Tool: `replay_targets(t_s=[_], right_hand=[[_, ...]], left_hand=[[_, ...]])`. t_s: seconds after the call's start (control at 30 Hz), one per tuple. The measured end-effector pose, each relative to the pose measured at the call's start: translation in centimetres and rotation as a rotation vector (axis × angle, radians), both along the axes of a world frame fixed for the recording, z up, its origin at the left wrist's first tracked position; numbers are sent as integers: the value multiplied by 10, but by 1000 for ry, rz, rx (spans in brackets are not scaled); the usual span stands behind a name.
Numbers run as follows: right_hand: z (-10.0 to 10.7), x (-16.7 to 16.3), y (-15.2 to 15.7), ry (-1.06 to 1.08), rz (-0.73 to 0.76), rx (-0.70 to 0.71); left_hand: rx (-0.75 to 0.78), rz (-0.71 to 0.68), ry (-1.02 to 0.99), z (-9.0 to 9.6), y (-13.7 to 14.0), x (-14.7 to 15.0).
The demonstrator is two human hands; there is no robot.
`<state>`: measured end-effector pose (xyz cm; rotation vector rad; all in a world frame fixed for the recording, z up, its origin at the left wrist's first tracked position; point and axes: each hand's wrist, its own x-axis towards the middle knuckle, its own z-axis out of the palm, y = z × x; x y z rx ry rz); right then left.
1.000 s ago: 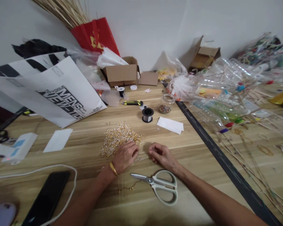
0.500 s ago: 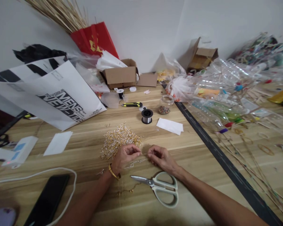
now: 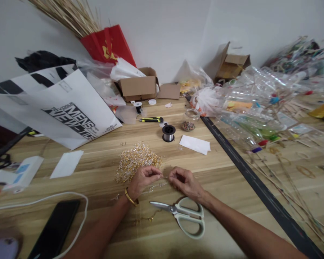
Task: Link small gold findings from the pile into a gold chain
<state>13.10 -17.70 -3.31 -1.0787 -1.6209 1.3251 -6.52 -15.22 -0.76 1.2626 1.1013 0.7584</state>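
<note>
My left hand (image 3: 145,178), a gold bangle at its wrist, pinches one end of a thin strand (image 3: 164,177). The strand's other end is between the fingertips of my right hand (image 3: 185,180). It is too fine to tell if it is thread or chain. Just below it a silver chain (image 3: 158,185) lies on the table. A heap of gold and clear beads (image 3: 137,158) is right behind my left hand. Scissors with pale handles (image 3: 182,214) lie partly opened under my right wrist, and a gold chain (image 3: 148,218) is by their blades.
Farther back are a spool of clear line (image 3: 168,133), a glass jar of beads (image 3: 190,120), white paper (image 3: 196,144) and a yellow-black cutter (image 3: 151,119). A phone (image 3: 55,228) and white cable are at left. Plastic bottles (image 3: 243,129) crowd the right, past a black strip (image 3: 243,165).
</note>
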Motion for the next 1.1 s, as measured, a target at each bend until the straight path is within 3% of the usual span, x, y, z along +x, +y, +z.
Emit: replay_targets(t_s=[0.53,0.8,1.1], right_hand=[[0,0,-1,-9,-4,20],[8,1,-4,-114,-25,261],[8,1,-4,-201,1,363]], left_hand=[[108,-22,-10,-5,1,0],[120,-31,2,-9,0,2],[137,13,38,-6,-2,6]])
